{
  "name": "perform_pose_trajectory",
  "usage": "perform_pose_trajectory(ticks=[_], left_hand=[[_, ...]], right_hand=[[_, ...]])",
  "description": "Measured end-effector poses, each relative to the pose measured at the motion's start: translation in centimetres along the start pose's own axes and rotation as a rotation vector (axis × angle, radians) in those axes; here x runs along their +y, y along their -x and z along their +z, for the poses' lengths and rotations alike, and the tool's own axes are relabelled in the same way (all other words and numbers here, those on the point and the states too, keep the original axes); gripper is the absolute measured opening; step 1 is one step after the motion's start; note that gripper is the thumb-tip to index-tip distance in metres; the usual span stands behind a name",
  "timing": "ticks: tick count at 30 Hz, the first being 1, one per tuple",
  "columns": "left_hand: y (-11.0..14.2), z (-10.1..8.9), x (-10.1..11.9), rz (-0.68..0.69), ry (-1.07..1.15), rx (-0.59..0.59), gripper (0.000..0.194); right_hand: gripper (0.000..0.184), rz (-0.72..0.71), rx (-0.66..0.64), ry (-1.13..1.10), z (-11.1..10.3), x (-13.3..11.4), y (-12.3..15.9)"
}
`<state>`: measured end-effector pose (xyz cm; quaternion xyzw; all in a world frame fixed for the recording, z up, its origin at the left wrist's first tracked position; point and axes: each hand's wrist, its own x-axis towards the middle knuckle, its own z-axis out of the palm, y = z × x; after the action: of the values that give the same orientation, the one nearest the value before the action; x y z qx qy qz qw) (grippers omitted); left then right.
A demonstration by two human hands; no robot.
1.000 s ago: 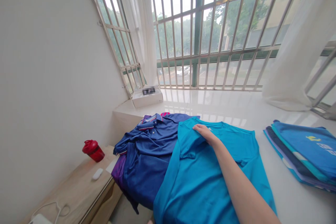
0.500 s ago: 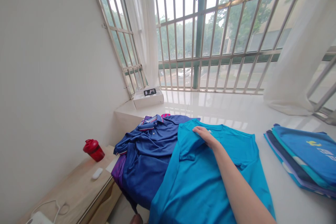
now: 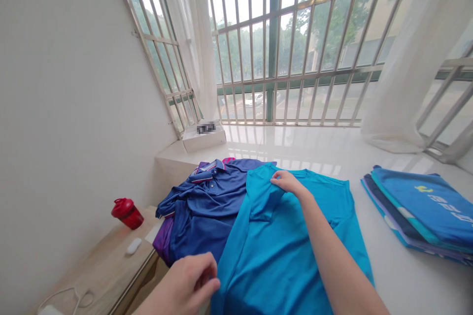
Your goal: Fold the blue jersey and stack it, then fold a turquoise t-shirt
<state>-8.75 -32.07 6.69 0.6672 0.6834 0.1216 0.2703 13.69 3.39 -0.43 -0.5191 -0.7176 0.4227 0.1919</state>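
Note:
A bright blue long-sleeved shirt [image 3: 288, 251] lies spread over the ledge, its collar end toward the window. Near its upper left shoulder, my right hand [image 3: 288, 182] pinches the fabric between thumb and fingers; the cloth is drawn into folds there. My left hand [image 3: 192, 280] is at the bottom, just left of the shirt's sleeve edge. Its fingers are loosely curled, with a gap between them and the thumb, and no held cloth shows. Beneath the shirt's left side, a navy polo shirt [image 3: 207, 216] lies over purple clothing [image 3: 162, 241].
A stack of folded shirts [image 3: 424, 211] sits at the right on the white ledge [image 3: 295, 142]. A white box [image 3: 205, 140] stands near the barred window. At lower left, a wooden cabinet [image 3: 99, 261] holds a red shaker cup [image 3: 128, 213], a small white object [image 3: 133, 246] and a cable.
My left hand has come up into view at the bottom, beside the shirt. My right hand stays near the shoulder, where the fabric is pulled up more. The view has shifted slightly.

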Motion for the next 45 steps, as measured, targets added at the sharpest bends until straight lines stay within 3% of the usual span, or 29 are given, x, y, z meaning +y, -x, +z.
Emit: perform_pose_trajectory(ticks=[3,6,9,13,16,20,23,27,33,38,45], left_hand=[[-8.4,-4.6,2.1,0.272,-0.097,0.108,0.024],[-18.8,-6.6,3.1,0.446,-0.262,0.12,0.02],[-27.5,-6.0,3.1,0.448,-0.369,0.015,0.022],[-33.4,-4.3,2.6,0.474,-0.355,-0.096,0.025],[-35.3,-3.9,1.9,0.452,-0.329,-0.176,0.025],[-36.9,-4.9,0.9,0.417,-0.294,-0.238,0.023],[-37.5,-5.5,0.4,0.431,-0.221,-0.236,0.035],[-37.6,-4.8,-0.4,0.433,-0.126,-0.175,0.044],[-37.4,-3.5,-1.3,0.429,-0.08,-0.073,0.037],[-37.0,-3.5,-1.7,0.412,-0.052,-0.012,0.031],[-36.7,-1.2,-2.9,0.323,0.013,0.202,0.024]], right_hand=[[0.025,0.029,-0.029,0.032,-0.1,0.4,0.4],[0.036,0.054,-0.085,0.017,-0.5,1.0,0.9],[0.035,0.051,-0.159,-0.02,-1.0,1.3,1.3],[0.03,0.023,-0.208,-0.06,-1.4,1.7,1.4],[0.031,0.012,-0.2,-0.092,-1.5,2.0,1.2],[0.031,0.021,-0.153,-0.171,-1.5,2.2,1.1],[0.033,0.038,-0.052,-0.258,-1.7,2.4,0.9],[0.043,0.074,0.014,-0.335,-1.8,3.0,0.8],[0.045,0.095,-0.134,-0.331,-2.3,3.3,1.7],[0.028,0.039,0.003,-0.334,-2.3,2.1,1.6],[0.018,0.152,0.159,-0.161,-0.5,2.5,0.0]])
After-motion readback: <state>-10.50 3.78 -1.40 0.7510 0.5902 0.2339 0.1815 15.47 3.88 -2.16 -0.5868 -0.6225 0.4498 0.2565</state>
